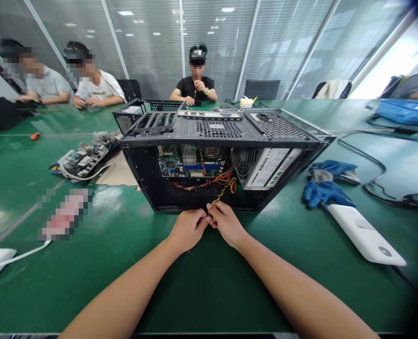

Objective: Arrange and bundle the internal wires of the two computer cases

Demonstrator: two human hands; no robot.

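Note:
Straight ahead stands a black computer case (pixel 145 183) with its near side uncovered. A green motherboard (pixel 172 165) and a power supply (pixel 274 167) with a fan grille show inside it. From the power supply runs a bundle of coloured wires (pixel 212 180). A twisted yellow and black cable (pixel 223 193) comes out toward me. My left hand (pixel 189 229) and my right hand (pixel 226 223) meet at its end, just before the case's lower edge. Both have their fingers pinched on it; the fingers hide the cable's tip.
Loose circuit boards (pixel 85 160) lie on cardboard (pixel 119 176) at left. Blue gloves (pixel 327 186), a white power bank (pixel 366 233) and black cables (pixel 364 141) are at right. Across the green table (pixel 209 292) sits a person (pixel 196 84) with a screwdriver; two more people sit at far left.

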